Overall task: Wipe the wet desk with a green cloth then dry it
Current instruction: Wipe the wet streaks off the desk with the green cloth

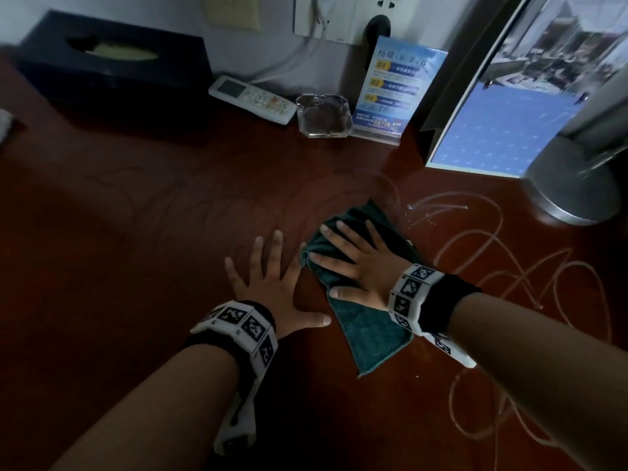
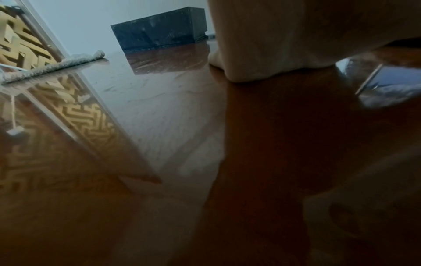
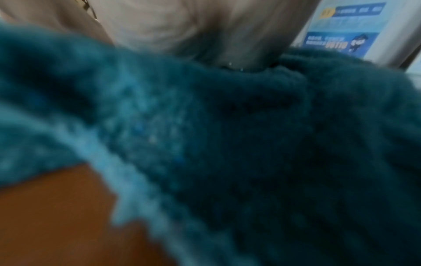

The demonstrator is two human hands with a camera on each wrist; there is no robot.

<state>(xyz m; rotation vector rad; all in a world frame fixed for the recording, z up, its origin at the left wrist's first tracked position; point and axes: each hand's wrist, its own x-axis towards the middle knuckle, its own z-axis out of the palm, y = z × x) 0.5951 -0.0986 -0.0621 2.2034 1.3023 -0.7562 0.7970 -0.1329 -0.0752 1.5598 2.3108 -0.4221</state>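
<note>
Both hands lie flat with straight fingers: the right hand [image 1: 356, 263] presses the green cloth [image 1: 370, 331] onto the bench [image 1: 136, 232], the left hand [image 1: 272, 283] beside it on bare wood. The cloth looks soft, light and limp, so it probably bunches unless held under a spread palm near its folded middle; water streaks [image 1: 509, 266] lie just right of it.

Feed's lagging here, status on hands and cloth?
Right hand flat on green cloth. Left hand flat on desk. Wet streaks remain.

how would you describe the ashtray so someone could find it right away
Look along the back of the dark red desk by the wall. The ashtray sits between the white remote and the blue sign. It is the only clear glass thing there.
</note>
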